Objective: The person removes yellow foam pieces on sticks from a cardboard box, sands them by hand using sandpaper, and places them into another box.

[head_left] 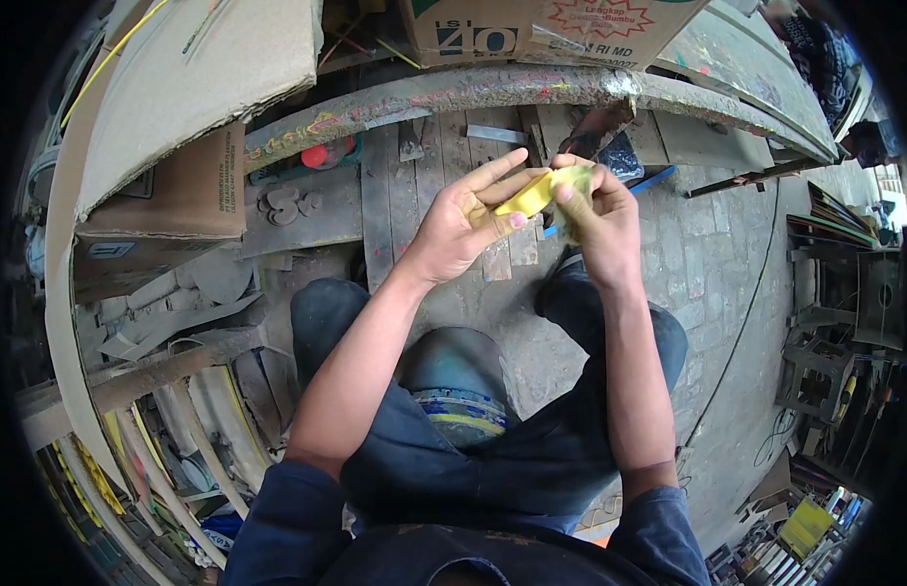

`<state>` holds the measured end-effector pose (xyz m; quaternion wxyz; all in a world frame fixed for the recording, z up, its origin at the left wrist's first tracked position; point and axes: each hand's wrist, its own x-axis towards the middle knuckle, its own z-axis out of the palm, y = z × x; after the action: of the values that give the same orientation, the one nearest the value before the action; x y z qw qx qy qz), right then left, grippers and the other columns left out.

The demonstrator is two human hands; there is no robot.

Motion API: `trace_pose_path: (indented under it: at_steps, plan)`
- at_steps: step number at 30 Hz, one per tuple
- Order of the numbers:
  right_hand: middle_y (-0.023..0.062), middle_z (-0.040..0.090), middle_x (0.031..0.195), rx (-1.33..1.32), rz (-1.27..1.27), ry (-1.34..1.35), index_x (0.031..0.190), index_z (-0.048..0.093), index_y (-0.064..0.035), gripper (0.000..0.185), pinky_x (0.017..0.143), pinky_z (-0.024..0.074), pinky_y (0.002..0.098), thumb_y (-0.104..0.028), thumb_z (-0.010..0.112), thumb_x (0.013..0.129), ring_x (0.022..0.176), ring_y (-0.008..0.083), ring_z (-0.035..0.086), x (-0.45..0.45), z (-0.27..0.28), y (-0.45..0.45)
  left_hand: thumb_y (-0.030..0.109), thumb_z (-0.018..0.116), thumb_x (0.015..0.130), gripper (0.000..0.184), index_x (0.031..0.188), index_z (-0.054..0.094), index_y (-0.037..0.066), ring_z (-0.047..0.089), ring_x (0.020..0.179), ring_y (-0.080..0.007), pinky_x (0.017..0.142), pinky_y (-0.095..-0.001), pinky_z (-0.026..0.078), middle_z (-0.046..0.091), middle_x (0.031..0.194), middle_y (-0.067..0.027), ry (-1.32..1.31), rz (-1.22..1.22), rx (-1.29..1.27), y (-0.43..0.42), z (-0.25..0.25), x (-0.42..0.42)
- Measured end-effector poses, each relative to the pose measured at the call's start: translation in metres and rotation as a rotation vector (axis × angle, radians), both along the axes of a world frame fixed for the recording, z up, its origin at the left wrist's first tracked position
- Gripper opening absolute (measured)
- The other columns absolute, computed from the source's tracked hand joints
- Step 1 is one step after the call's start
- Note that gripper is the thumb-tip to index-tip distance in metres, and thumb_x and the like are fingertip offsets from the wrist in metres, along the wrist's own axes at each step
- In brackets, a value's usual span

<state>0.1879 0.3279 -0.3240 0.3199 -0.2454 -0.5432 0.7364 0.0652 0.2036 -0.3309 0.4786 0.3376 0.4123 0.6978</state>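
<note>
A small, smooth yellow piece (pixel 527 198) is pinched between the thumb and fingers of my left hand (pixel 455 223); I cannot tell its exact kind. My right hand (pixel 607 227) is closed around a crumpled, pale yellow-green thing (pixel 574 182), which looks like a cloth or a thin pad. This pale thing touches the right end of the yellow piece and hides part of it. Both hands are held up in front of me, above the wooden boards and the paved floor.
A long curved beam (pixel 453 93) crosses in front of me, with a printed cardboard box (pixel 532 29) behind it. Another carton (pixel 161 200) stands at left. Between my legs is a round container (pixel 458 381). A cable (pixel 756 293) runs along the paved floor (pixel 712 259).
</note>
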Motion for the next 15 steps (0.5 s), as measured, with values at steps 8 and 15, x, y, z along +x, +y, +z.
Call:
trace_pose_path:
  at_steps: [8, 15]
  plan:
    - [0.0049, 0.05, 0.104, 0.363, 0.076, -0.088, 0.069, 0.049, -0.0036, 0.032, 0.079, 0.0468, 0.0241, -0.004, 0.081, 0.068, 0.09, 0.0096, 0.053, 0.005, 0.008, -0.01, -0.006, 0.063, 0.083, 0.069, 0.141, 0.027, -0.002, 0.054, 0.115, -0.0189, 0.097, -0.0302, 0.047, 0.049, 0.132, -0.0196, 0.014, 0.023, -0.02, -0.003, -0.003, -0.001]
    - [0.0032, 0.057, 0.08, 0.214, 0.143, -0.171, 0.065, 0.049, -0.0047, 0.032, 0.062, 0.0454, 0.022, -0.003, 0.081, 0.069, 0.07, 0.0077, 0.054, 0.011, 0.008, -0.007, -0.006, 0.07, 0.077, 0.076, 0.141, 0.029, 0.0, 0.061, 0.102, -0.0196, 0.088, -0.0305, 0.052, 0.057, 0.121, -0.0205, -0.015, -0.01, -0.082, -0.006, -0.001, -0.001]
